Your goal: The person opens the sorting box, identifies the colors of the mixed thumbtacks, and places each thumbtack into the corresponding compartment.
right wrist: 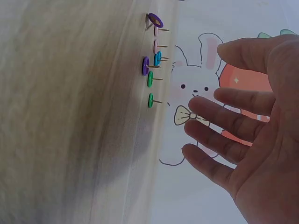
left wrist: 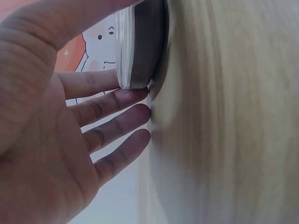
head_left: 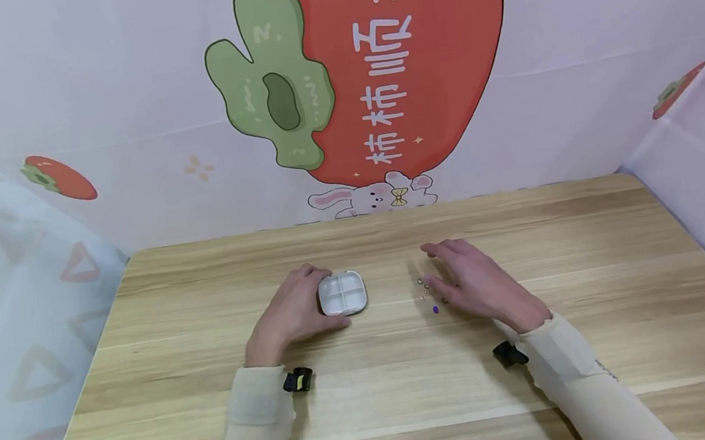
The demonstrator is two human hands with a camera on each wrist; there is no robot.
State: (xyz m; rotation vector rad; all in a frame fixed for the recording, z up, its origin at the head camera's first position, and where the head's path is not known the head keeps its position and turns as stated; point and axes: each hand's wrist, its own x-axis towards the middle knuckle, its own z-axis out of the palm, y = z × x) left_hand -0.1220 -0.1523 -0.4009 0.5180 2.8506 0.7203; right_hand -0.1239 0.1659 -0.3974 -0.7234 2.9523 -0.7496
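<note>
Thumbtacks [right wrist: 150, 79] on table [head_left: 397, 394], outside four-compartment box [head_left: 343, 294].

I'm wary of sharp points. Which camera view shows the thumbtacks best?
The right wrist view: the thumbtacks appear largest there, with coloured heads and pins visible. The head view shows only tiny specks by the right hand; the left wrist view shows none.

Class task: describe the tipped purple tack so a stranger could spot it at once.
On the wooden table, find the tacks near the right hand. In the right wrist view, the purple tack tops their row; it alone is tipped over, while the others lie flat, pins up.
</note>
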